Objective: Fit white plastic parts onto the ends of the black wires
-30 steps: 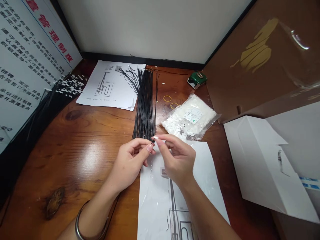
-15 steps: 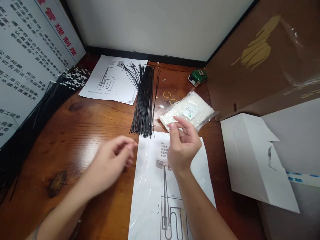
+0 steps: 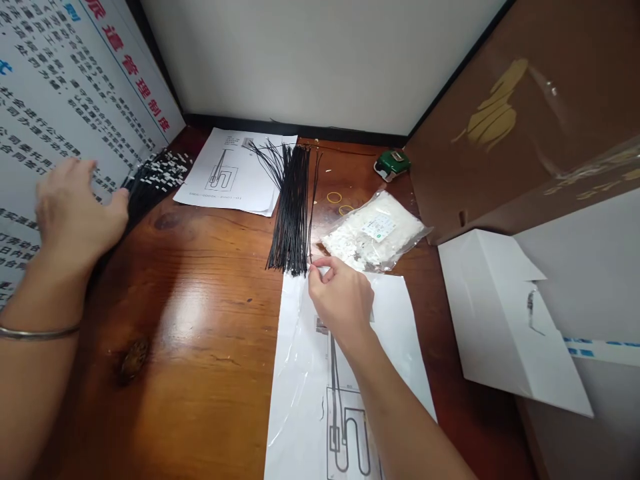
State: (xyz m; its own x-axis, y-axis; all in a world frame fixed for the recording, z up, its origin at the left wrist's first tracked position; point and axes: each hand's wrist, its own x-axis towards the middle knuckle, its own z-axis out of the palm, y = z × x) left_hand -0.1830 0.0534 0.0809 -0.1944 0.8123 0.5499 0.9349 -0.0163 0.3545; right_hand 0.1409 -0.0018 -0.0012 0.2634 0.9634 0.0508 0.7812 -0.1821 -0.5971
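My left hand point(image 3: 83, 213) is at the far left, thumb and fingers apart with nothing visible in it. It hovers beside a bundle of black wires with white ends point(image 3: 163, 170) that lies along the printed board. Near the middle, my right hand point(image 3: 345, 293) pinches the near end of a thin black wire point(image 3: 313, 193) between thumb and forefinger. That wire lies just right of a thick bundle of black wires point(image 3: 291, 207). Under my right wrist is a large printed drawing sheet point(image 3: 300, 373), partly covered by the arm. A clear bag of small white pieces point(image 3: 377, 230) rests beyond the hand.
A smaller drawing sheet point(image 3: 205, 180) lies behind the wires. A green tape measure point(image 3: 393, 165) sits at the back right, with yellow rubber bands point(image 3: 334, 197) nearby. A brown carton point(image 3: 470, 153) and a white folded box point(image 3: 490, 307) border the right side. The printed board point(image 3: 75, 80) stands at left.
My left hand has swung from the table's middle out to the far left, its fingers spreading. My right hand has moved slightly left, from by the bag to the wire's end, and pinches it.
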